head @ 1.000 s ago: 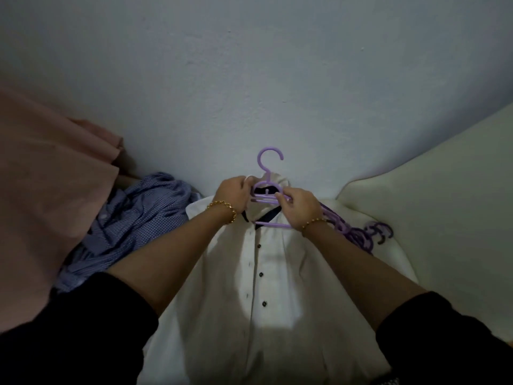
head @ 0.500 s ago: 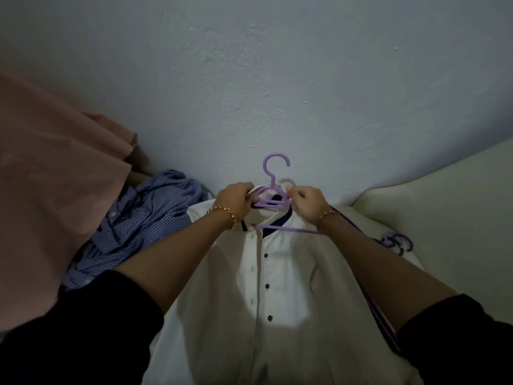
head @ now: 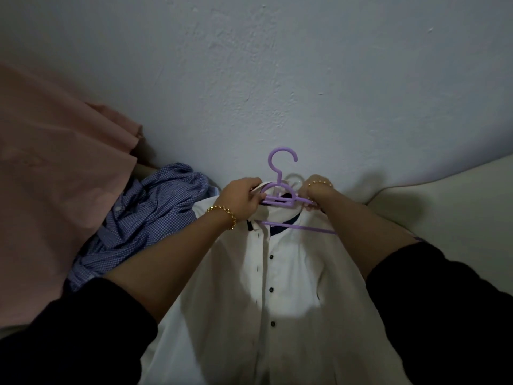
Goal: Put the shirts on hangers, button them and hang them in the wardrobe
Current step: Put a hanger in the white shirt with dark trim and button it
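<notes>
Shirt white w/ dark btns, hanger at collar

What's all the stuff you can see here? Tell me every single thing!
hanger: one, purple, at the white shirt's collar
white shirt: one, white, spread out in the middle
buttons: at least three, dark, down the white shirt's front
checked shirt: one, blue, crumpled left of the white shirt
cloth: one, pink, far left
wall: one, pale grey-blue, behind everything
cream surface: one, cream, right side
bracelets: two, gold, one on each wrist
sleeves: two, black, bottom corners
left hand: one, grips the hanger's left end
right hand: one, grips the hanger's right end
</notes>
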